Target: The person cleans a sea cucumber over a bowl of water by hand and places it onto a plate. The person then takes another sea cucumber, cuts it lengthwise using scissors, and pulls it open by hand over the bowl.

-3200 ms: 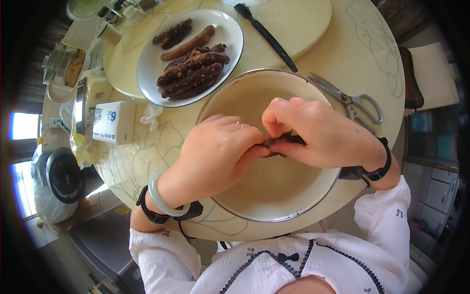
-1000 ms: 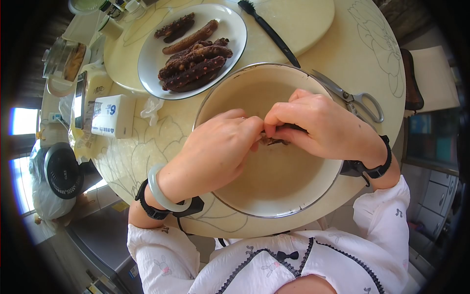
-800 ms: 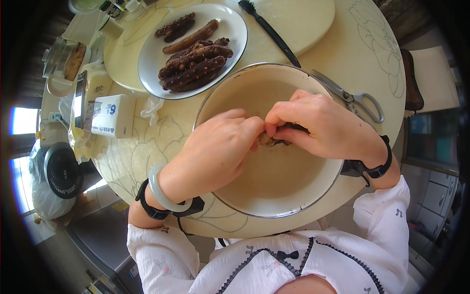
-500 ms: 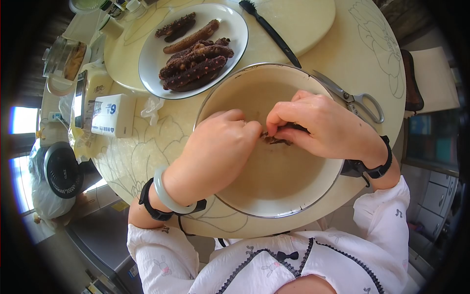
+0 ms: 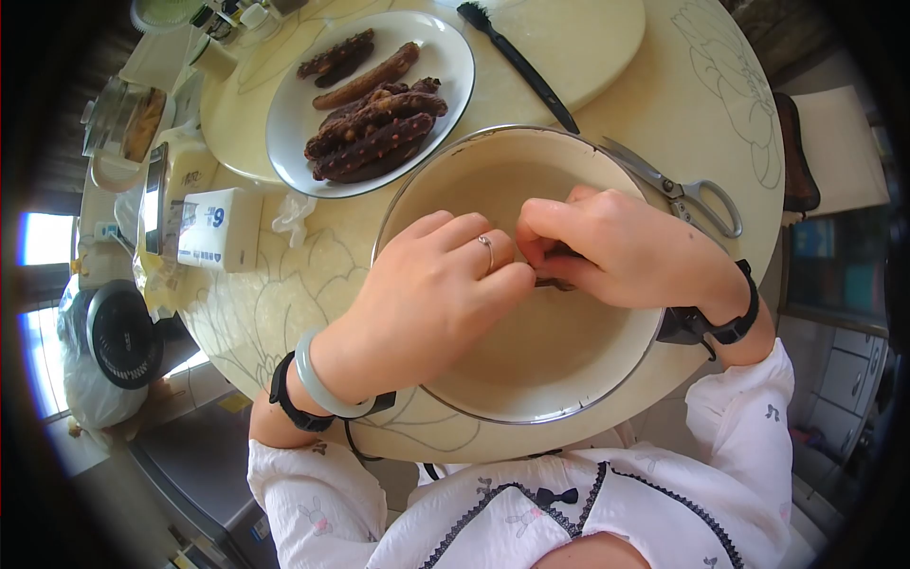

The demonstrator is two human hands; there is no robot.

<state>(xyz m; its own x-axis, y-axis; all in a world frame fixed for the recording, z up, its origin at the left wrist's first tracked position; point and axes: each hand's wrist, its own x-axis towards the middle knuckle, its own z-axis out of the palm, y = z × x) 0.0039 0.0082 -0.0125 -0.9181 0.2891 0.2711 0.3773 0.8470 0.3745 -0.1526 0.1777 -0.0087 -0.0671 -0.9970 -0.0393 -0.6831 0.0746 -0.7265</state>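
Both hands meet over a cream enamel basin [image 5: 531,403] that holds cloudy water. A dark brown sea cucumber [image 5: 557,284] shows only as a strip beneath the fingers. My right hand [image 5: 616,248] pinches it between thumb and fingers. My left hand [image 5: 441,284], with a ring on one finger, is curled with its fingertips at the near end of the same sea cucumber; its grip is partly hidden. Behind the basin, several knobbly sea cucumbers [image 5: 374,128] lie on a white plate [image 5: 441,57].
Scissors [image 5: 678,190] lie right of the basin, beside its rim. A black brush [image 5: 521,66] rests on the raised round board [image 5: 607,38]. To the left are a tissue pack [image 5: 218,230], a crumpled tissue [image 5: 294,218] and a glass container [image 5: 123,119].
My left hand has moved right and rolled so its back and ring show more. Less of the sea cucumber is visible. My right hand stays nearly in place.
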